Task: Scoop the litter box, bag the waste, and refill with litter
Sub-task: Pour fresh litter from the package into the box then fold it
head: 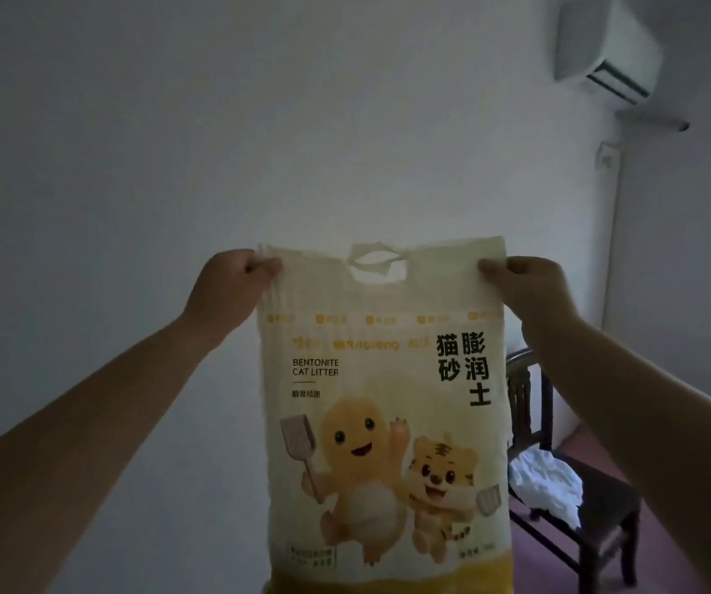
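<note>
Litter bag (pixel 383 422) held up upright against the wall, front facing camera (cut-out handle on top). Left hand (pixel 233 285) pinches top-left corner, right hand (pixel 525 289) pinches top-right corner.

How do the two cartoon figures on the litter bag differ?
The yellow figure is bigger and plain; the tiger is smaller and striped. The yellow figure stands left, holding a scoop high; the tiger stands right, lower. Both smile on the bag.
</note>
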A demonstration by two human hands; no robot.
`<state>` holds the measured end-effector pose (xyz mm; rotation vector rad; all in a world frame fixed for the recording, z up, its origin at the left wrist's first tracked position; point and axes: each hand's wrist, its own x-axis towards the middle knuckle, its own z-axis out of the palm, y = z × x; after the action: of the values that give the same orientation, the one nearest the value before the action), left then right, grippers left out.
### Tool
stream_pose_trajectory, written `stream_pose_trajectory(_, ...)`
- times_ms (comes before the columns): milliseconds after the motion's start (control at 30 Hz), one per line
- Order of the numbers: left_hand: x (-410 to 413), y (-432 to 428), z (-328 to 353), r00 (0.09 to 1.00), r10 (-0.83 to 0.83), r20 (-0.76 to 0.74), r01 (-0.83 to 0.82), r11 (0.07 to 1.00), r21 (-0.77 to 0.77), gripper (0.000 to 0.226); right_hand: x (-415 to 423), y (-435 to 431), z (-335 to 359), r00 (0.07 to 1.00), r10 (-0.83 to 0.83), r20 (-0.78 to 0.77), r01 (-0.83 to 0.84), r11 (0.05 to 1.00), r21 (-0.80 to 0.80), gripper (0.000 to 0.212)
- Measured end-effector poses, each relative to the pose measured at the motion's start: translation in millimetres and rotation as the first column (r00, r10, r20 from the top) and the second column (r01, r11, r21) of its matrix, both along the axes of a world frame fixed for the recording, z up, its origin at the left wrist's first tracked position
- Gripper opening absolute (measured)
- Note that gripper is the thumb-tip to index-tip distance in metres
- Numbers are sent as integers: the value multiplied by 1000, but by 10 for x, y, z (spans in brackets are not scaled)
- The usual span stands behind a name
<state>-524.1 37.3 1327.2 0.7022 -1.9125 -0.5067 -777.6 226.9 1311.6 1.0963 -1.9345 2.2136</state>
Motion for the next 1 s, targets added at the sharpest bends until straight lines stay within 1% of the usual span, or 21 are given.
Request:
stream_pose_trajectory(100,-70,-167,81,999,-38,-5,38,999,8,38,-134,-223,36,1000,12,0,-12,1000,0,15)
stream_pose_trajectory(200,-221,-375,70,991,-116,-69,120,991,55,27,-317,-444,10,1000,16,-4,-16,1000,10,8)
stream_pose_trajectory(267,-378,-535,50,978,-156,-136,169,982,89,22,-457,-565,-19,1000,13,-24,-13,1000,4,11)
stream_pose_trajectory(333,-589,-712,11,966,-178,-185,200,974,108,22,-603,-676,-37,998,-21,-51,21,1000,-9,14)
stream_pose_trajectory(467,-1085,-1019,-117,956,-218,-198,240,966,95,25,-914,-896,-141,987,-117,-108,112,992,-51,12)
stream_pose_trajectory(600,-1577,-1267,-237,959,-227,-169,247,963,110,23,-1339,-1117,-227,985,-151,-78,148,988,-47,9)
stream_pose_trajectory(733,-2062,-1418,-344,967,-219,-134,235,965,118,22,-1878,-1282,-278,983,-164,-88,164,986,-7,12)
stream_pose_trajectory(800,-2328,-1459,-392,970,-209,-124,223,968,117,22,-2184,-1348,-316,983,-157,-96,158,987,5,18)
stream_pose_trajectory(867,-2624,-1480,-418,974,-187,-130,202,973,108,23,-2530,-1416,-344,984,-146,-99,147,989,-1,29)
stream_pose_trajectory(900,-2790,-1493,-424,974,-179,-136,193,976,100,23,-2711,-1440,-350,986,-138,-98,138,990,-2,30)
stream_pose_trajectory(1000,-3311,-1562,-421,982,-146,-123,155,986,63,32,-3280,-1507,-367,992,-90,-83,91,996,4,16)
